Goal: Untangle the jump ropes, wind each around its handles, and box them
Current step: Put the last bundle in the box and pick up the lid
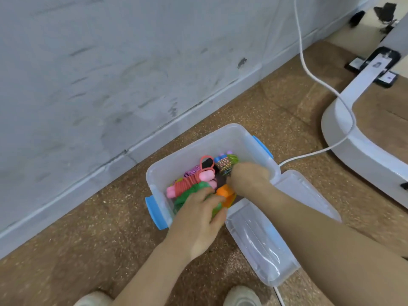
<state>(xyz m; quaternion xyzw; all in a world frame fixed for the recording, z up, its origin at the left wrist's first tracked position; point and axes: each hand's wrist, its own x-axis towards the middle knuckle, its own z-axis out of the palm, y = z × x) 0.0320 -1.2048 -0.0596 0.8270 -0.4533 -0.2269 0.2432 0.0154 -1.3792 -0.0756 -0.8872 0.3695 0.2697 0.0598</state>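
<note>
The box stands open on the floor, its lid lying just beside it. The jump ropes lie inside the box. My left grip holds the green rope, fingers over it, thumb at its side. The pink-handled rope lies touching that bundle. My right grip reaches in against the multicoloured rope. I cannot tell whether this grip is wide or narrow.

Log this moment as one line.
stage: boxing | left hand: holds green rope in box | right hand: in box, fingers hidden | lid: off, beside box
</note>
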